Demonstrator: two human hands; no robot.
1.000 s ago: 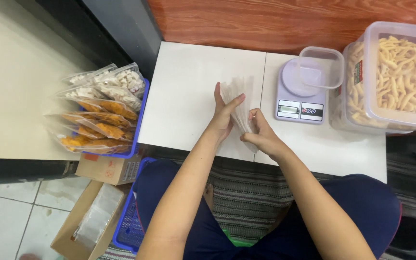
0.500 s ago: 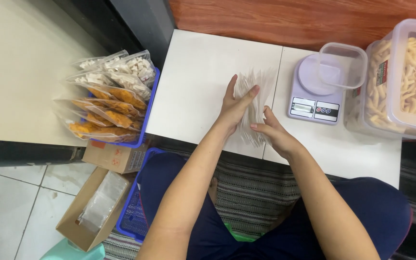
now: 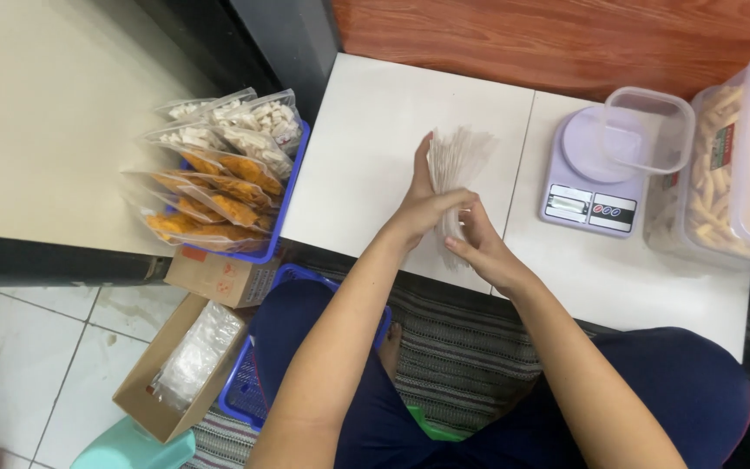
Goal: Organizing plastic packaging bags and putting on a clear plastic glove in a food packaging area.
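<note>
A thin stack of clear plastic bags is held on edge on the white counter, pinched between the left hand and right hand, fingers closed. Light, floppy, slippery stuff, judged best gripped at its lower edge beside the scale.

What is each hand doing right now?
Left hand: closed on the stack of clear plastic bags, fingers along its side.
Right hand: pinching the stack's lower end.
</note>
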